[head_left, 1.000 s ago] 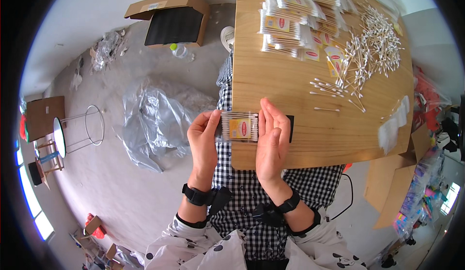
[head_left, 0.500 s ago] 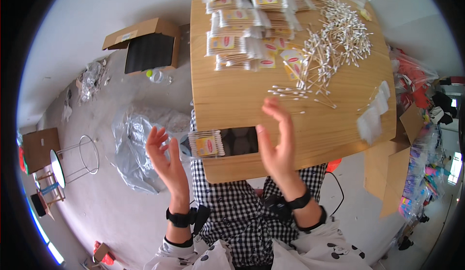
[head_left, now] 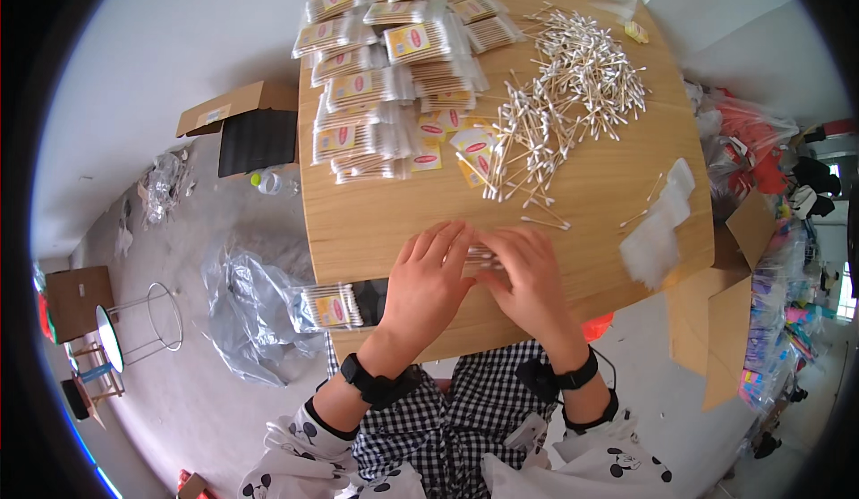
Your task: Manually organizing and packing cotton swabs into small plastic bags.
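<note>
My left hand (head_left: 429,280) and my right hand (head_left: 530,275) lie side by side on the wooden table (head_left: 376,221), fingertips meeting over a small bunch of cotton swabs (head_left: 480,254) that they gather between them. Most of the bunch is hidden under my fingers. A filled clear packet of swabs (head_left: 333,307) rests at the table's near left edge, beside a flat black object (head_left: 373,295) and just left of my left wrist. A big heap of loose swabs (head_left: 559,110) spreads beyond my hands.
Several filled packets (head_left: 394,60) are stacked at the table's far left. Empty clear bags (head_left: 658,230) lie at the right edge. On the floor are an open cardboard box (head_left: 246,132), crumpled plastic sheeting (head_left: 250,311) and a wire stand (head_left: 143,324). More boxes and clutter (head_left: 761,257) stand to the right.
Both hands held the filled packet at the table edge, then let it go there. They have since moved forward and come together over a small bunch of loose swabs.
</note>
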Available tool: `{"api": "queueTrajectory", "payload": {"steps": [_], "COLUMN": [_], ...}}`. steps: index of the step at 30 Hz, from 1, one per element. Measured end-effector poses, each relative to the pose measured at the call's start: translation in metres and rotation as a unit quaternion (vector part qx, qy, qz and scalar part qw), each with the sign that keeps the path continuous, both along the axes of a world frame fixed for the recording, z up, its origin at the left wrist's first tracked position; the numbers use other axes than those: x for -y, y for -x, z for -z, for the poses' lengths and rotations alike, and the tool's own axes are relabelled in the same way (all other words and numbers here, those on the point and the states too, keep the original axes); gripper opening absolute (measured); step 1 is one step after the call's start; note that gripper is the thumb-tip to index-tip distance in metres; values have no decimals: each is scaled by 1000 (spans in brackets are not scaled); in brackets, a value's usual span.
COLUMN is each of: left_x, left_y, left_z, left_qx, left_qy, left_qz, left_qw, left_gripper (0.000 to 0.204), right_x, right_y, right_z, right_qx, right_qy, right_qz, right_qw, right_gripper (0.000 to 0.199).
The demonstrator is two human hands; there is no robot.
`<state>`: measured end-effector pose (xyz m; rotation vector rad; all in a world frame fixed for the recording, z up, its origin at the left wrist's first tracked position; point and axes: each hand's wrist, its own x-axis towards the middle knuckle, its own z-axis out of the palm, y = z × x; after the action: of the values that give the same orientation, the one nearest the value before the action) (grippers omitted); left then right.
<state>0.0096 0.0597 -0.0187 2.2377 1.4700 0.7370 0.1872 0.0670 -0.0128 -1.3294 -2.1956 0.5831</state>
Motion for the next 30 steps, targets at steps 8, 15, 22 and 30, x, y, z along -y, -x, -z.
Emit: {"api": "queueTrajectory", "payload": {"steps": [8,15,22,30], "left_x": [1,25,-1,-76], "left_y": [-13,-8,-14,-50], "left_z": [7,10,-11,-5], "left_qx": [21,65,145,-23], "left_qy": [-5,6,72,58], "left_qz": [12,26,-18,-126], "left_qw": [1000,998,987,990], "left_gripper": [35,25,25,33], "right_x": [-42,-27,4,-7], "right_y": [-63,-47,-19,-24], "right_z": [14,13,7,10], "right_qx": [36,33,-19,25], "right_qy": [-60,-55,-5,-56], "right_qz": [122,67,29,58], "right_qw": [990,996,999,996], "right_gripper": [38,15,23,44]}}
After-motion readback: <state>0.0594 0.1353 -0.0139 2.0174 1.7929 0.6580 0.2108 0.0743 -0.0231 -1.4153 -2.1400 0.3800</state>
